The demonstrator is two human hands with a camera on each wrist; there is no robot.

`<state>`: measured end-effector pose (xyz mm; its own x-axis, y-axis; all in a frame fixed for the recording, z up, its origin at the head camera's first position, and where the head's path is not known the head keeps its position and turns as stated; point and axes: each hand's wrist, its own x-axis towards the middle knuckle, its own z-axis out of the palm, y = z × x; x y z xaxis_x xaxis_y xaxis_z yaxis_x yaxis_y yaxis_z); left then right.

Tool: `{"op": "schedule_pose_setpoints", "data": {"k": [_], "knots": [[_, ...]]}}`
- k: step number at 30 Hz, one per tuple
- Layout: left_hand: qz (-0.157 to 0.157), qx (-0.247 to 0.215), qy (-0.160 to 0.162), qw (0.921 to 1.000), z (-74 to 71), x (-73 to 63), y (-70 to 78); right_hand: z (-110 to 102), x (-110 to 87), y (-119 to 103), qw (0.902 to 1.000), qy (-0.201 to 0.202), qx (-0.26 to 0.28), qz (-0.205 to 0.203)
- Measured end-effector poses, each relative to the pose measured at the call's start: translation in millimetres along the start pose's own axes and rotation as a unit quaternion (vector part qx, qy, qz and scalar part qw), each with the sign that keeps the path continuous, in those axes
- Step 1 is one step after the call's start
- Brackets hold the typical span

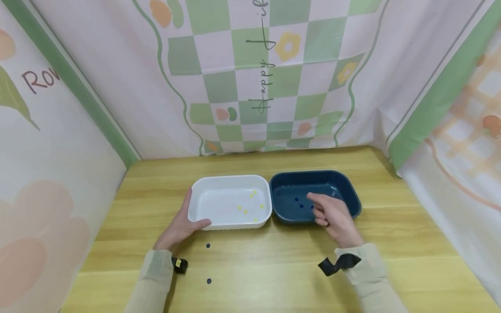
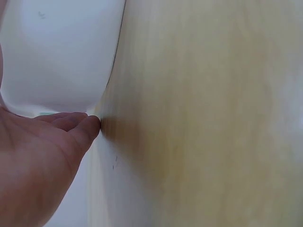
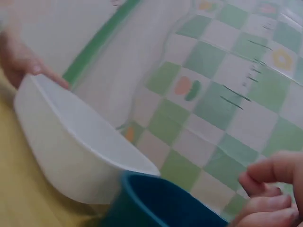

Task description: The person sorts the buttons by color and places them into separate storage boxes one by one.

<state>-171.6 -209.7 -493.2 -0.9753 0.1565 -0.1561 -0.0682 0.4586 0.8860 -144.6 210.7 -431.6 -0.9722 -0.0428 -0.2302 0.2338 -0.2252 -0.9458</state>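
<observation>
My left hand grips the left end of a white plastic basin, thumb over its near rim; in the left wrist view its fingers lie along the basin's end wall. Several small yellow pieces lie inside, towards the right. My right hand hovers over the near right part of a dark blue basin, index finger pointing forward and the others loosely bent, nothing visible between them. Small dark blue pieces lie on that basin's floor, one beside the fingers.
The two basins stand side by side on a wood-grain table. Two small dark round pieces, one nearer the white basin and one nearer me, lie on the table. Printed curtains enclose the back and sides.
</observation>
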Motion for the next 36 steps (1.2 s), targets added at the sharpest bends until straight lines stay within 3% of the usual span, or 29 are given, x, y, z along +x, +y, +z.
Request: {"op": "schedule_pose_setpoints", "data": {"k": [1,3,5,7,9,12,14,16,18,19,22,24,25,27,30,33,36], "knots": [[0.002,0.002,0.002,1.0000,-0.2,0.0,1.3,8.1,-1.6,2.7,0.9986,-0.014,-0.050,-0.003],[0.006,0.010,0.003,0.9999,-0.1,-0.2,2.6,27.4,-7.1,8.3,0.9845,-0.052,-0.166,-0.024],[0.007,0.011,0.000,0.9999,0.3,-1.3,3.7,49.4,-15.0,15.4,0.9544,-0.101,-0.275,-0.060],[0.002,0.002,0.001,1.0000,1.5,-2.8,3.1,74.2,-23.9,24.7,0.9091,-0.156,-0.372,-0.104],[-0.001,-0.007,0.001,1.0000,2.1,-4.1,2.0,100.3,-32.4,34.9,0.8420,-0.209,-0.472,-0.156],[-0.003,-0.018,0.007,0.9998,1.8,-4.5,1.7,137.3,-42.7,50.0,0.7134,-0.274,-0.597,-0.245],[0.003,-0.009,0.008,0.9999,1.2,-3.8,2.2,156.6,-46.3,59.7,0.6306,-0.308,-0.645,-0.302],[0.010,0.000,0.007,0.9999,0.7,-3.1,2.6,170.8,-47.7,70.0,0.5722,-0.345,-0.663,-0.337],[0.013,0.007,0.002,0.9999,0.4,-3.0,2.9,179.6,-47.5,80.7,0.5285,-0.380,-0.674,-0.350],[0.013,0.008,0.001,0.9999,0.3,-3.1,3.0,182.7,-46.8,85.3,0.5120,-0.396,-0.679,-0.347],[0.009,0.000,-0.002,1.0000,0.8,-4.1,2.3,186.9,-45.4,95.9,0.4692,-0.431,-0.697,-0.331],[0.007,-0.001,-0.003,1.0000,2.2,-5.0,1.0,186.5,-45.9,99.8,0.4466,-0.437,-0.709,-0.326],[0.007,-0.001,-0.002,1.0000,2.9,-5.0,0.5,185.9,-46.2,100.7,0.4405,-0.434,-0.715,-0.326],[0.006,-0.002,-0.001,1.0000,3.9,-4.8,0.2,184.1,-47.0,100.8,0.4306,-0.421,-0.726,-0.333],[0.011,0.000,-0.002,0.9999,3.7,-3.4,0.1,182.1,-49.4,98.5,0.4243,-0.383,-0.738,-0.358],[0.015,0.006,-0.001,0.9999,2.4,-1.9,1.1,183.7,-50.4,96.0,0.4262,-0.356,-0.739,-0.381],[0.014,0.012,0.001,0.9998,1.1,-1.9,2.8,189.1,-47.9,95.2,0.4234,-0.366,-0.733,-0.387]]}}
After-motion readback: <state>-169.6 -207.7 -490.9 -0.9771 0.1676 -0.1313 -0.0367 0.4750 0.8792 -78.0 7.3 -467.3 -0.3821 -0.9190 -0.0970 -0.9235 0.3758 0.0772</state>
